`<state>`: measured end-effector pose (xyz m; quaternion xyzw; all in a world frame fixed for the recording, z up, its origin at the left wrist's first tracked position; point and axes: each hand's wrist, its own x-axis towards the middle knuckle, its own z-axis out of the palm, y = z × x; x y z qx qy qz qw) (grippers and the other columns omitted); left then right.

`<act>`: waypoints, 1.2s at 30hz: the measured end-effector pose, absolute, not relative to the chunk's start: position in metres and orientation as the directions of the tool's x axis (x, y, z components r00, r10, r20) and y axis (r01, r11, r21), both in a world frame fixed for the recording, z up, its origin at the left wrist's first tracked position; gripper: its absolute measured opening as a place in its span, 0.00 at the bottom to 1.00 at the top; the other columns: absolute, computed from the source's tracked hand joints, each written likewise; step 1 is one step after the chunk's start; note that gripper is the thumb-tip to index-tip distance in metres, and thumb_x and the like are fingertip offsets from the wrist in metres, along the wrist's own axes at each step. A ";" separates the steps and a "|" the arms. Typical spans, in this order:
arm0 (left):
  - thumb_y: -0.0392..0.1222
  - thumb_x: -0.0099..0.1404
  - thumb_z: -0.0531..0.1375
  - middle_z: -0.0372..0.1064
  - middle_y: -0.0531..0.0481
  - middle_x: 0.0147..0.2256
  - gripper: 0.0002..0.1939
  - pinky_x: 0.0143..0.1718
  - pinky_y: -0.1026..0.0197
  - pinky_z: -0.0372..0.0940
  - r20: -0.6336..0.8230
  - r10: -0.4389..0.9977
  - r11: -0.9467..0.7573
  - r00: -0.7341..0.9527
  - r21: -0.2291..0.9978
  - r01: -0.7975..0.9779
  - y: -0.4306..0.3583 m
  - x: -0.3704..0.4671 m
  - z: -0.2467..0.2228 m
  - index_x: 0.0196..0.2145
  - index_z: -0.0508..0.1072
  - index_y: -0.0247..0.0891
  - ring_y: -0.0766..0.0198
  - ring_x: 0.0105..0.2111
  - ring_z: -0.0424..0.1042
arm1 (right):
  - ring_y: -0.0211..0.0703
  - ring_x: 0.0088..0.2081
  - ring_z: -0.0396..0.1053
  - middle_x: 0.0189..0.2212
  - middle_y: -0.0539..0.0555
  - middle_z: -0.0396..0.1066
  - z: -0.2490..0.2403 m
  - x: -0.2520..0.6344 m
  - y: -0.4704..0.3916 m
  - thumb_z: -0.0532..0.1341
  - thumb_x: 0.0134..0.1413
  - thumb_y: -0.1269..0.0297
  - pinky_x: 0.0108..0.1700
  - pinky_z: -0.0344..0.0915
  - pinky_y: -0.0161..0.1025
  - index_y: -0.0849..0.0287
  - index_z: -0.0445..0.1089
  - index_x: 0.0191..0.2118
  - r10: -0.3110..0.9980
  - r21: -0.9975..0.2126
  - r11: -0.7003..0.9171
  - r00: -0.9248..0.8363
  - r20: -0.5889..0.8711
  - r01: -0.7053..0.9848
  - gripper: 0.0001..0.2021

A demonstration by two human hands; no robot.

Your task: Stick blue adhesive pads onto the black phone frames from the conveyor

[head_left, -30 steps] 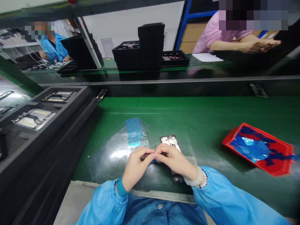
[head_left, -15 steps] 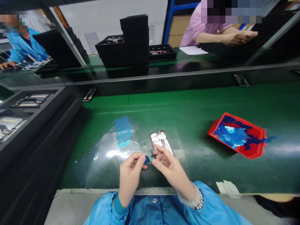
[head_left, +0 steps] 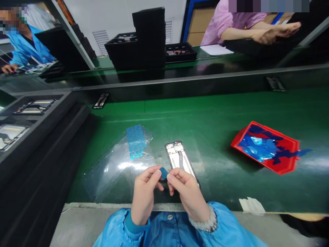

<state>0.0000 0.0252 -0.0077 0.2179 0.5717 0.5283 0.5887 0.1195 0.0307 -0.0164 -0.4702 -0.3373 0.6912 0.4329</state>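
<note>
A small blue film piece [head_left: 163, 173] is stretched between my two hands near the front of the green bench. My left hand [head_left: 146, 187] pinches its left side between thumb and fingertips. On its right edge, the thumb and fingers of my right hand [head_left: 187, 188] are closed too. Just beyond the right hand lies an opened phone [head_left: 180, 156] with its inside facing up, its lower part partly covered by that hand. To the left, a sheet of blue die-cut film stickers [head_left: 136, 140] rests on a clear plastic sheet [head_left: 113, 175].
A red bin [head_left: 285, 166] of blue film scraps stands at right. Black foam trays [head_left: 61, 103] with phone parts line the left. Phone frames [head_left: 101, 101] lean by the back ledge. Two people [head_left: 236, 27] are across the bench. Tape [head_left: 252, 205] marks the front edge.
My right hand has closed on the film's right edge, having been open and apart from it. The film is now held by both hands, and more of the phone shows.
</note>
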 end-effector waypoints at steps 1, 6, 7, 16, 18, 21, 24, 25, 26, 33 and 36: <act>0.45 0.50 0.66 0.69 0.55 0.23 0.11 0.17 0.71 0.58 -0.435 0.875 0.339 -0.212 0.864 -0.373 0.025 0.001 -0.009 0.30 0.76 0.35 0.75 0.16 0.62 | 0.32 0.19 0.58 0.16 0.46 0.61 -0.017 0.118 0.029 0.64 0.44 0.53 0.22 0.58 0.31 0.60 0.66 0.25 0.932 -0.900 -0.359 -0.147 -0.331 -0.248 0.14; 0.44 0.57 0.62 0.65 0.57 0.21 0.08 0.19 0.73 0.57 -0.307 0.928 0.266 -0.212 0.942 -0.204 0.026 0.003 -0.014 0.29 0.74 0.36 0.77 0.17 0.58 | 0.35 0.22 0.62 0.19 0.48 0.65 -0.017 0.123 0.025 0.60 0.50 0.59 0.25 0.61 0.32 0.59 0.68 0.24 0.996 -0.996 -0.075 -0.044 -0.077 0.057 0.10; 0.44 0.57 0.62 0.68 0.55 0.25 0.08 0.20 0.72 0.59 -0.273 0.942 0.245 -0.198 0.957 -0.154 0.027 0.002 -0.014 0.32 0.74 0.37 0.75 0.19 0.61 | 0.35 0.22 0.63 0.19 0.48 0.66 -0.018 0.127 0.026 0.59 0.52 0.60 0.26 0.61 0.33 0.58 0.68 0.25 1.000 -0.990 -0.021 -0.014 -0.024 0.138 0.09; 0.53 0.60 0.57 0.61 0.36 0.56 0.29 0.42 0.54 0.70 -0.439 0.898 0.431 -0.028 0.892 -0.139 0.043 -0.004 -0.022 0.56 0.62 0.37 0.54 0.47 0.70 | 0.62 0.56 0.54 0.55 0.69 0.55 -0.050 0.157 0.039 0.60 0.50 0.58 0.53 0.56 0.60 0.65 0.47 0.60 0.935 -0.557 0.272 -0.078 0.347 0.785 0.35; 0.49 0.60 0.58 0.62 0.37 0.56 0.29 0.49 0.53 0.65 -0.428 0.904 0.424 -0.010 0.899 -0.106 0.044 0.004 -0.024 0.57 0.61 0.36 0.53 0.50 0.68 | 0.60 0.56 0.54 0.54 0.67 0.54 -0.052 0.150 0.030 0.57 0.51 0.64 0.53 0.57 0.59 0.62 0.42 0.62 0.949 -0.583 0.242 -0.064 0.309 0.775 0.34; 0.43 0.61 0.58 0.65 0.41 0.54 0.29 0.52 0.55 0.62 -0.340 0.940 0.338 -0.035 0.940 -0.049 0.042 0.017 -0.026 0.58 0.58 0.37 0.56 0.52 0.66 | 0.57 0.56 0.54 0.53 0.65 0.53 -0.046 0.141 0.011 0.57 0.49 0.68 0.53 0.59 0.57 0.59 0.40 0.62 0.965 -0.667 0.208 -0.040 0.258 0.716 0.36; 0.39 0.63 0.53 0.65 0.47 0.54 0.25 0.54 0.57 0.61 -0.233 0.971 0.231 -0.056 0.972 -0.052 0.039 0.019 -0.024 0.58 0.58 0.41 0.59 0.53 0.65 | 0.55 0.55 0.56 0.52 0.63 0.54 -0.034 0.145 0.001 0.61 0.49 0.65 0.53 0.61 0.53 0.56 0.49 0.58 0.954 -0.740 0.269 -0.067 0.291 0.617 0.31; 0.39 0.64 0.53 0.64 0.48 0.55 0.25 0.55 0.57 0.59 -0.213 0.975 0.210 -0.054 0.976 -0.057 0.037 0.018 -0.023 0.58 0.58 0.41 0.59 0.55 0.64 | 0.54 0.55 0.57 0.52 0.62 0.56 -0.030 0.149 0.002 0.61 0.50 0.64 0.52 0.61 0.53 0.55 0.56 0.54 0.948 -0.766 0.285 -0.048 0.316 0.576 0.25; 0.39 0.64 0.53 0.63 0.49 0.56 0.25 0.57 0.57 0.58 -0.207 0.977 0.204 -0.046 0.977 -0.062 0.036 0.016 -0.023 0.58 0.58 0.41 0.59 0.56 0.62 | 0.53 0.54 0.58 0.51 0.61 0.57 -0.026 0.153 0.006 0.60 0.51 0.63 0.52 0.60 0.52 0.55 0.61 0.47 0.946 -0.797 0.281 -0.016 0.323 0.535 0.16; 0.38 0.63 0.55 0.60 0.50 0.58 0.25 0.60 0.55 0.53 -0.249 0.968 0.246 -0.014 0.965 -0.093 0.031 0.005 -0.027 0.58 0.61 0.40 0.58 0.58 0.58 | 0.50 0.53 0.61 0.52 0.59 0.62 -0.016 0.161 0.053 0.55 0.56 0.60 0.54 0.56 0.50 0.57 0.67 0.27 0.995 -0.946 0.072 -0.094 0.044 0.317 0.10; 0.39 0.63 0.54 0.59 0.50 0.58 0.25 0.61 0.55 0.50 -0.263 0.965 0.261 -0.020 0.963 -0.068 0.029 0.005 -0.028 0.58 0.60 0.40 0.58 0.59 0.56 | 0.50 0.54 0.60 0.51 0.59 0.64 -0.016 0.154 0.060 0.56 0.55 0.61 0.55 0.55 0.50 0.57 0.67 0.26 0.982 -0.946 0.104 -0.183 0.049 0.307 0.10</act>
